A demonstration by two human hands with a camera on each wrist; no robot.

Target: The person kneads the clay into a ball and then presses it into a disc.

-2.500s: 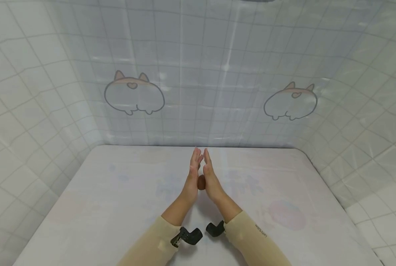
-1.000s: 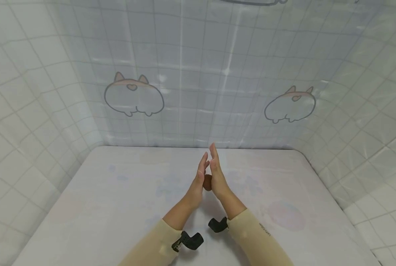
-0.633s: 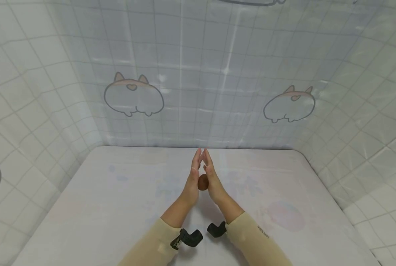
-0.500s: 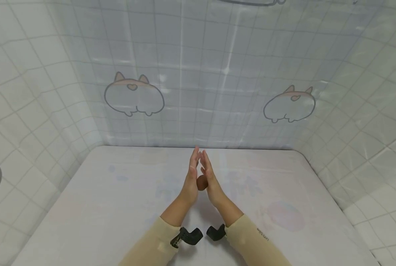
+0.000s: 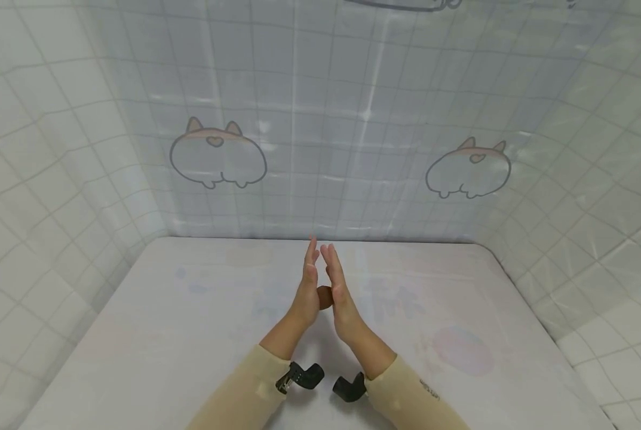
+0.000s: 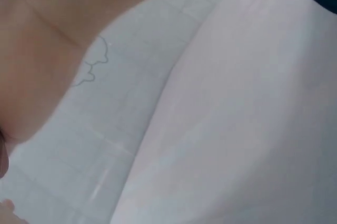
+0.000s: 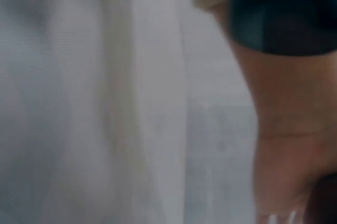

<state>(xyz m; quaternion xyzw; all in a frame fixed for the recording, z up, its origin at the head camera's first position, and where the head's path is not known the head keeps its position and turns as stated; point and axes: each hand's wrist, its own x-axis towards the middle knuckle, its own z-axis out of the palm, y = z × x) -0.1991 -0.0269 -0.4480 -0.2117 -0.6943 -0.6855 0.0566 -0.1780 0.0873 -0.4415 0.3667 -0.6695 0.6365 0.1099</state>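
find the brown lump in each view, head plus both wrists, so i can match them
Head: brown lump below centre, between the left hand and right hand.
Left wrist: cannot tell; too little shows at the left edge.
Right wrist: bottom right corner, dark and cut off.
Shared landmark: pale table, bordering the gridded backdrop.

Your round object is brown — your sleeves cream, the tabletop white with faint pink and blue patches — the wall pale, grey-gridded.
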